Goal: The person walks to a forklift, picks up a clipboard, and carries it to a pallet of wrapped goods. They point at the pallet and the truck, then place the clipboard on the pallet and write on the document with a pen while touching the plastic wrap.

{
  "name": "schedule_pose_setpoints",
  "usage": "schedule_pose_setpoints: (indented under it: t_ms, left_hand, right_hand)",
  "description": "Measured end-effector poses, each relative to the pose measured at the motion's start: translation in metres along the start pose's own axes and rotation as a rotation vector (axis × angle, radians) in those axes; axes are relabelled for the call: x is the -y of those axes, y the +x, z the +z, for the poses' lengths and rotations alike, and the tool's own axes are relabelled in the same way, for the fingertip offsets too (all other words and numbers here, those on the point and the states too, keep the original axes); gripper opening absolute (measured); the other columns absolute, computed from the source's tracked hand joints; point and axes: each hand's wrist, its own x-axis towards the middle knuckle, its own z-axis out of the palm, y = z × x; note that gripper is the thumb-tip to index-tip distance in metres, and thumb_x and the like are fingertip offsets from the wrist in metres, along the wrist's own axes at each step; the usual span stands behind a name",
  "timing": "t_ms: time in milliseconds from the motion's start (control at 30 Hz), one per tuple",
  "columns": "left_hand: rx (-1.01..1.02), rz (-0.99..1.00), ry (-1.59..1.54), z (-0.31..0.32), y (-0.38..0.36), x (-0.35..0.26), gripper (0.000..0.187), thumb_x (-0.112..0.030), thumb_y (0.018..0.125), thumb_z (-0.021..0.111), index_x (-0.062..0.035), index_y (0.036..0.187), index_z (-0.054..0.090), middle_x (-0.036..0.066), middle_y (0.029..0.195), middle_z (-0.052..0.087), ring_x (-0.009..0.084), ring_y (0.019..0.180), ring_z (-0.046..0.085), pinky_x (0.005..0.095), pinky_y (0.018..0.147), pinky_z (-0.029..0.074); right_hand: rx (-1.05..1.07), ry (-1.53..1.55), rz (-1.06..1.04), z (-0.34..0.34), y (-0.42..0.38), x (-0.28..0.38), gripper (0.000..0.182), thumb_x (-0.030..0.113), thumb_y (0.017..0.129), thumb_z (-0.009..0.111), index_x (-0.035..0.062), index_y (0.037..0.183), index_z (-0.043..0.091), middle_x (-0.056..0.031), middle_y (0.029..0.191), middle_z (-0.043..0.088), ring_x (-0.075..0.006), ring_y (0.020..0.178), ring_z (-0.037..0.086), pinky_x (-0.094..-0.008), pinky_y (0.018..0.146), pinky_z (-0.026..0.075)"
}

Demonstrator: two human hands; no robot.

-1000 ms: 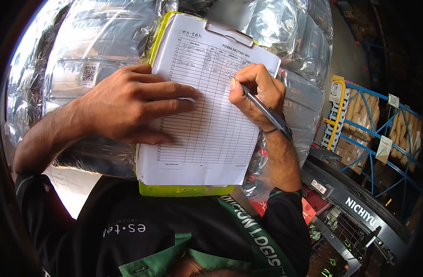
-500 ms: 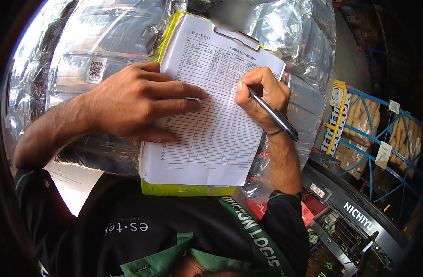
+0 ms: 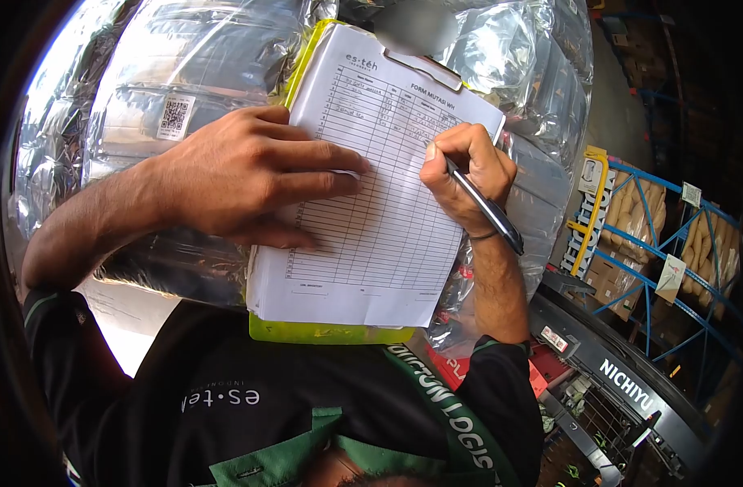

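A stack of printed forms (image 3: 363, 260) lies on a yellow-green clipboard (image 3: 331, 333), held at the top by a metal clip (image 3: 424, 69). Handwriting fills several upper rows of the top sheet. My left hand (image 3: 266, 178) rests flat across the left side of the paper with its fingers stretched out. In my right hand (image 3: 473, 174) a black and silver pen (image 3: 489, 207) is pinched, its tip side at the upper right rows of the table; the tip itself is hidden by the fingers.
Plastic-wrapped bundles (image 3: 201, 65) lie under and around the clipboard, one bearing a QR label (image 3: 176, 118). To the right stand a dark NICHIYU machine (image 3: 623, 381) and a blue rack (image 3: 663, 276) with filled sacks (image 3: 635, 203) and cartons.
The writing hand and pen have shifted slightly right and down relative to the view. The left hand stays flat on the paper, and the clipboard appears a little displaced.
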Motion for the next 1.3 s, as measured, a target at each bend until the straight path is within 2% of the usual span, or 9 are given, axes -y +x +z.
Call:
schedule_pose_setpoints:
  t_ms: [400,733,967,1300]
  left_hand:
    - [0.006,-0.007,-0.002,0.0003,-0.0011,-0.0003,0.067,-0.052,0.082,0.086,-0.0129,0.134,0.071,0.004,0.149,0.066,0.0180,0.097,0.075,0.0382,0.084,0.057]
    - [-0.007,-0.003,-0.031,0.0016,-0.0009,-0.0001,0.065,-0.051,0.084,0.084,-0.0120,0.135,0.071,0.003,0.150,0.065,0.0199,0.100,0.075,0.0404,0.086,0.058]
    - [-0.049,0.034,-0.028,0.0046,-0.0069,0.0036,0.063,-0.047,0.086,0.082,-0.0082,0.134,0.071,0.005,0.148,0.065,0.0202,0.105,0.075,0.0415,0.087,0.059]
    - [-0.062,0.034,-0.027,0.0073,-0.0082,0.0035,0.065,-0.047,0.082,0.085,-0.0080,0.133,0.072,0.005,0.148,0.065,0.0198,0.110,0.074,0.0422,0.087,0.059]
  right_hand:
    - [0.001,-0.041,0.005,-0.0015,0.0006,0.0003,0.025,0.015,0.093,0.082,0.0055,0.084,0.060,-0.0028,0.069,0.065,-0.0113,0.056,0.066,-0.0280,0.052,0.054]
    - [0.012,-0.058,0.008,-0.0035,0.0032,0.0053,0.023,0.009,0.090,0.081,0.0050,0.084,0.059,-0.0021,0.069,0.063,-0.0109,0.055,0.061,-0.0278,0.050,0.050]
    - [-0.029,-0.031,0.031,-0.0007,-0.0027,0.0021,0.020,0.009,0.092,0.075,0.0033,0.086,0.056,-0.0068,0.074,0.067,-0.0113,0.057,0.059,-0.0260,0.052,0.049]
    - [0.000,-0.058,0.059,-0.0028,-0.0043,0.0014,0.022,0.012,0.095,0.074,0.0037,0.087,0.056,-0.0069,0.076,0.068,-0.0105,0.059,0.059,-0.0252,0.053,0.048]
